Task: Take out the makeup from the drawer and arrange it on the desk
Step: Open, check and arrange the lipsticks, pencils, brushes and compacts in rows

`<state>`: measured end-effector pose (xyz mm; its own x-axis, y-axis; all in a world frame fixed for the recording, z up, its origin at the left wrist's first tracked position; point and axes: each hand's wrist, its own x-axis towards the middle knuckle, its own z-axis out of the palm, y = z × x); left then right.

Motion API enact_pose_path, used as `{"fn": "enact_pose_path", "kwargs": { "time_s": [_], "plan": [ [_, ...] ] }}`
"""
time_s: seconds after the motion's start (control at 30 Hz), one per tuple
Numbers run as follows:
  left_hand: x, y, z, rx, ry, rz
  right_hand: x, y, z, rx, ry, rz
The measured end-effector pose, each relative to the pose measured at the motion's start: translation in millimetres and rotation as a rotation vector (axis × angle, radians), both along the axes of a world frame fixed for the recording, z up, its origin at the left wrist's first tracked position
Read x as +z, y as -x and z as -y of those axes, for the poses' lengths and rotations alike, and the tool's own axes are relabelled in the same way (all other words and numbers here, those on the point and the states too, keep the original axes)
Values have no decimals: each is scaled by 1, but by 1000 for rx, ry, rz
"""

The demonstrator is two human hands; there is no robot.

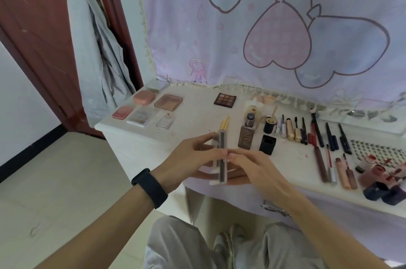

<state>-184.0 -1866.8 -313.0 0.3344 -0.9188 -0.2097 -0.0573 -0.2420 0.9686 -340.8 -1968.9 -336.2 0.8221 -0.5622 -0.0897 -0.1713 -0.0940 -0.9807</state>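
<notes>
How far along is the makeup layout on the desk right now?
Mostly laid out: compacts, an eyeshadow palette, a foundation bottle, pencils and lip glosses already lie on the desk. In hand: left hand and right hand hold a slim clear case over the front edge. Left: setting it down; whatever remains in the drawer is out of view.

The flat clear plastic case with a dark strip (222,152) shows edge-on, so its contents cannot be told. Fingers of the left hand (191,159) and right hand (254,167) cover its sides. The right forearm hides most of a metal fitting (269,206) under the desk. Blurred red lip tints (382,173) run off the right edge.
</notes>
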Motion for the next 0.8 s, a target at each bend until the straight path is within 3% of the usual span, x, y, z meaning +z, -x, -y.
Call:
{"fn": "enact_pose_path", "kwargs": {
  "time_s": [0.1, 0.2, 0.37, 0.5, 0.8],
  "plan": [
    [-6, 3, -3, 27, 28, -40, -2, -1, 3, -1, 95, -18],
    [-9, -1, -4, 108, 50, -145, -1, -1, 3, 51, 65, -55],
    [-9, -2, -6, 45, 41, -24, 3, -6, 1, 49, 115, -53],
    [-9, -3, -8, 54, 59, -118, 6, -10, 3, 42, 167, -87],
    [-6, -3, -1, 108, 152, -70, 20, -21, -3, 14, 392, -116]
  ]
}}
